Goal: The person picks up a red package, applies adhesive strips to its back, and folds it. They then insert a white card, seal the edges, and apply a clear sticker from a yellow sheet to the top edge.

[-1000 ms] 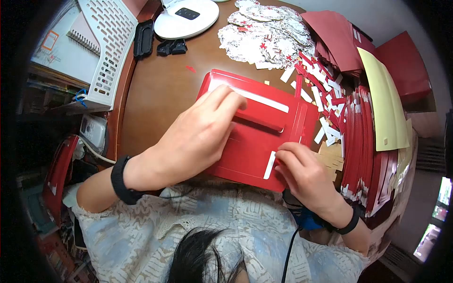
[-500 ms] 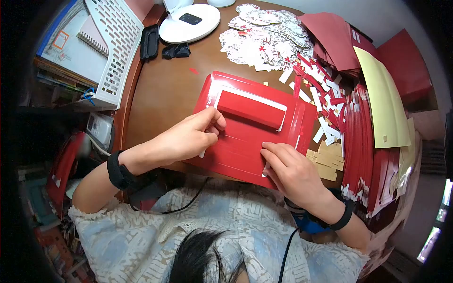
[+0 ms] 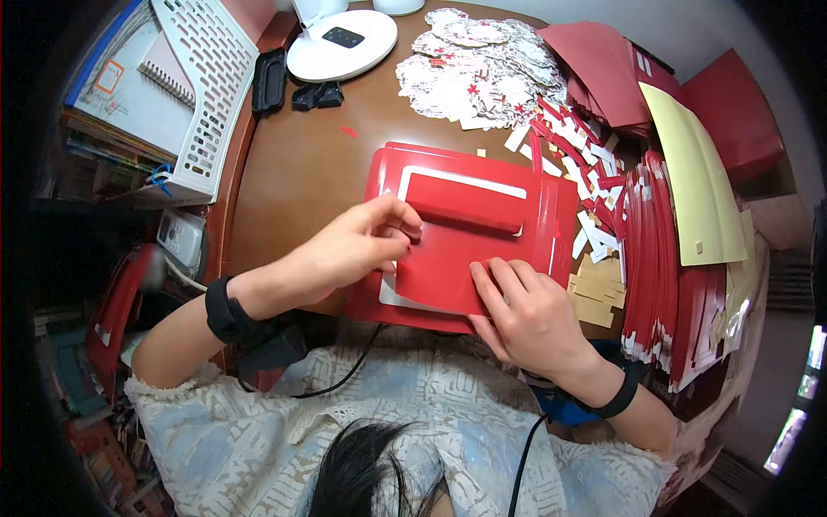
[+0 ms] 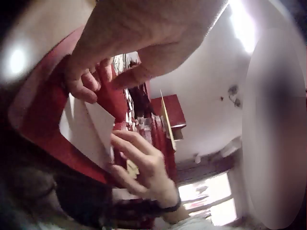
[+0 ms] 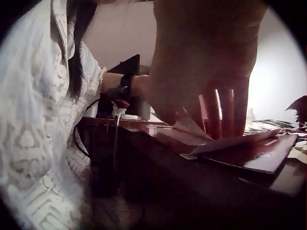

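Note:
A red card piece (image 3: 444, 267) with folded flaps lies on the desk, its near flap lifted so that white strips show along the left and near edges; its white underside (image 4: 88, 129) faces the left wrist camera. My right hand (image 3: 538, 319) pinches the lifted flap near its right corner, fingers above and thumb at the near edge. The fingers of my left hand (image 3: 345, 246) are curled at the flap's left edge; whether they grip it is hidden. A second, white-edged red flap (image 3: 465, 202) lies folded in at the far side.
White patterned cut-outs (image 3: 482, 69) are heaped at the back. Red and white scraps (image 3: 586, 155), cardboard pieces (image 3: 597, 289) and stacked red cards (image 3: 650, 258) line the right. Left are a perforated white rack (image 3: 207, 112) and black tray (image 3: 270, 82); a white lamp base (image 3: 342, 45) stands behind.
My left hand has drawn back from the far flap to the near flap's left edge. My right hand has moved left, and the near flap has come up from the card.

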A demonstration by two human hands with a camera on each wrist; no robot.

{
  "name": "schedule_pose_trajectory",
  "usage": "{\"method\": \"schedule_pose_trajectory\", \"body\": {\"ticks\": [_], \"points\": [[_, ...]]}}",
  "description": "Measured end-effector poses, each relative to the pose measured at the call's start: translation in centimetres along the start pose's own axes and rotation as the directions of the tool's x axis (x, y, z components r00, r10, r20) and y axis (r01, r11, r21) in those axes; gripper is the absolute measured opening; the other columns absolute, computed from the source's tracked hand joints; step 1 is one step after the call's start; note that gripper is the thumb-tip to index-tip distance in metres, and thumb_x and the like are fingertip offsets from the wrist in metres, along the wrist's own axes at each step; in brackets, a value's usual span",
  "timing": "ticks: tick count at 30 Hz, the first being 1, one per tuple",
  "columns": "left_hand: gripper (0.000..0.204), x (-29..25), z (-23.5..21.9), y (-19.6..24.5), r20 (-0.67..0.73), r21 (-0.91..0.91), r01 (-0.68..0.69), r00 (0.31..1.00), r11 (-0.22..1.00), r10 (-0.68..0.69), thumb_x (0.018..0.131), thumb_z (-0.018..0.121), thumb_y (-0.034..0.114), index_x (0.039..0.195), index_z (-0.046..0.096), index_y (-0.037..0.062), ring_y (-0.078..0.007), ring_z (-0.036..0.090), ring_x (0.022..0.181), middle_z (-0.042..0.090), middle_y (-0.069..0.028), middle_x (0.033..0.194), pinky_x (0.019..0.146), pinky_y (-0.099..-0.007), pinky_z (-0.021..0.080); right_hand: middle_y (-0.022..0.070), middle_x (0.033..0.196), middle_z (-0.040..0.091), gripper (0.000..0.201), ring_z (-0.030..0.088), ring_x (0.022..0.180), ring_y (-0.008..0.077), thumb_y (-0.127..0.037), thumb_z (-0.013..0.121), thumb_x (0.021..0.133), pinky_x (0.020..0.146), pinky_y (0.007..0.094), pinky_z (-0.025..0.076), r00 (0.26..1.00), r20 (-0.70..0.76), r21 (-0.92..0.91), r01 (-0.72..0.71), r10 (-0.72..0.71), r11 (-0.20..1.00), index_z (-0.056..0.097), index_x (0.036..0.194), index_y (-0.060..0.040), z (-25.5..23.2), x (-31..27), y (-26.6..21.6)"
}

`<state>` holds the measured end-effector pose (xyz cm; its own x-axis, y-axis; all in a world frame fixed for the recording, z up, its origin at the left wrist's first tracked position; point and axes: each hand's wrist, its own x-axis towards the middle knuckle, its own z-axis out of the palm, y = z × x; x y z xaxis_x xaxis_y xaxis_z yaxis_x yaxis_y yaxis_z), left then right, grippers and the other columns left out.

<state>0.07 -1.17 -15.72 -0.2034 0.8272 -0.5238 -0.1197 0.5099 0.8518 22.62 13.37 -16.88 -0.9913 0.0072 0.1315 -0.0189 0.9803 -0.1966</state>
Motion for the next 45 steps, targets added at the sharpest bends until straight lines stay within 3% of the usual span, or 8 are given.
{"method": "schedule_pose_trajectory", "body": {"ticks": [2, 4, 9, 13, 20, 30, 41, 45], "points": [[0.030, -0.9, 1.0, 0.7, 0.033, 0.403, -0.221, 0.973, 0.888, 0.227, 0.091, 0.069, 0.015, 0.114, 0.058, -0.0005, -0.0193, 0.059, 0.103, 0.059, -0.0088, 0.110, 0.088, -0.0344, 0.050, 0.0130, 0.104, 0.061, 0.048, 0.059, 0.094, 0.0249, -0.026, 0.072, 0.082, 0.078, 0.0347, 0.050, 1.000, -0.009, -0.027, 0.016, -0.016, 1.000, 0.064, 0.118, 0.0046, 0.0, 0.2, 0.1], [0.044, -1.5, 1.8, 0.4, 0.270, 0.806, -0.486, 0.810, 0.339, 0.521, 0.084, 0.077, 0.026, 0.113, 0.059, -0.0016, -0.0289, 0.059, 0.103, 0.059, -0.0148, 0.111, 0.090, -0.0386, 0.049, 0.0132, 0.099, 0.061, 0.038, 0.060, 0.091, 0.0259, -0.020, 0.068, 0.083, 0.076, 0.0346, 0.051, 0.998, -0.045, 0.065, 0.049, -0.047, 0.997, 0.065, 0.111, 0.0053, 0.0, 0.5, 0.6], [0.034, -0.3, 2.9, -1.9, 0.348, 0.908, -0.418, 0.756, 0.000, 0.554, 0.073, 0.066, 0.009, 0.105, 0.061, -0.0018, -0.0270, 0.057, 0.091, 0.057, -0.0128, 0.099, 0.079, -0.0339, 0.053, 0.0143, 0.094, 0.060, 0.028, 0.060, 0.087, 0.0296, -0.016, 0.066, 0.083, 0.075, 0.0400, 0.053, 0.996, -0.086, 0.262, 0.009, 0.014, 0.965, 0.065, 0.103, 0.0043, 0.4, 1.1, 1.4], [0.027, 0.4, 2.4, -1.4, 0.364, 0.883, -0.467, 0.755, 0.058, 0.545, 0.074, 0.065, 0.006, 0.100, 0.062, -0.0013, -0.0293, 0.060, 0.091, 0.058, -0.0133, 0.096, 0.077, -0.0384, 0.054, 0.0167, 0.090, 0.062, 0.018, 0.062, 0.085, 0.0338, -0.013, 0.063, 0.087, 0.075, 0.0449, 0.053, 0.996, -0.026, 0.361, -0.065, 0.080, 0.930, 0.063, 0.099, 0.0001, -0.2, 1.7, 1.9], [0.025, 4.2, -0.3, 1.9, 0.307, 0.766, -0.406, 0.912, 0.498, 0.272, 0.080, 0.074, 0.008, 0.096, 0.061, -0.0057, -0.0423, 0.066, 0.079, 0.065, -0.0264, 0.081, 0.070, -0.0461, 0.052, 0.0257, 0.080, 0.066, 0.024, 0.067, 0.079, 0.0431, -0.021, 0.060, 0.094, 0.071, 0.0517, 0.052, 0.932, 0.231, 0.563, -0.363, 0.280, 0.742, 0.061, 0.106, -0.0001, -0.2, 4.0, 4.7], [0.023, 4.0, -0.8, 1.7, 0.311, 0.696, -0.438, 0.898, 0.569, 0.310, 0.086, 0.071, 0.010, 0.101, 0.060, -0.0034, -0.0421, 0.066, 0.082, 0.066, -0.0247, 0.083, 0.071, -0.0475, 0.051, 0.0190, 0.089, 0.064, 0.020, 0.066, 0.084, 0.0376, -0.014, 0.068, 0.091, 0.072, 0.0459, 0.053, 0.989, 0.009, 0.487, -0.135, 0.149, 0.863, 0.059, 0.104, -0.0022, 0.1, 3.6, 5.1], [0.015, 4.5, 0.0, 0.4, 0.334, 0.838, -0.534, 0.667, 0.114, 0.666, 0.088, 0.067, 0.011, 0.093, 0.056, 0.0024, -0.0325, 0.062, 0.082, 0.059, -0.0134, 0.087, 0.071, -0.0434, 0.053, 0.0125, 0.082, 0.060, 0.008, 0.066, 0.082, 0.0316, -0.007, 0.063, 0.086, 0.069, 0.0427, 0.056, 0.998, -0.043, 0.167, -0.026, 0.034, 0.986, 0.059, 0.091, -0.0017, -0.8, 4.5, 5.0], [0.015, 4.9, 0.2, -0.6, 0.344, 0.873, -0.487, 0.670, 0.039, 0.658, 0.085, 0.066, 0.011, 0.092, 0.056, 0.0022, -0.0301, 0.062, 0.084, 0.058, -0.0123, 0.089, 0.073, -0.0416, 0.053, 0.0115, 0.081, 0.060, 0.005, 0.066, 0.079, 0.0290, -0.005, 0.061, 0.082, 0.067, 0.0406, 0.056, 1.000, 0.009, 0.078, -0.005, 0.005, 0.997, 0.059, 0.085, -0.0020, -0.5, 4.8, 4.9]]}}
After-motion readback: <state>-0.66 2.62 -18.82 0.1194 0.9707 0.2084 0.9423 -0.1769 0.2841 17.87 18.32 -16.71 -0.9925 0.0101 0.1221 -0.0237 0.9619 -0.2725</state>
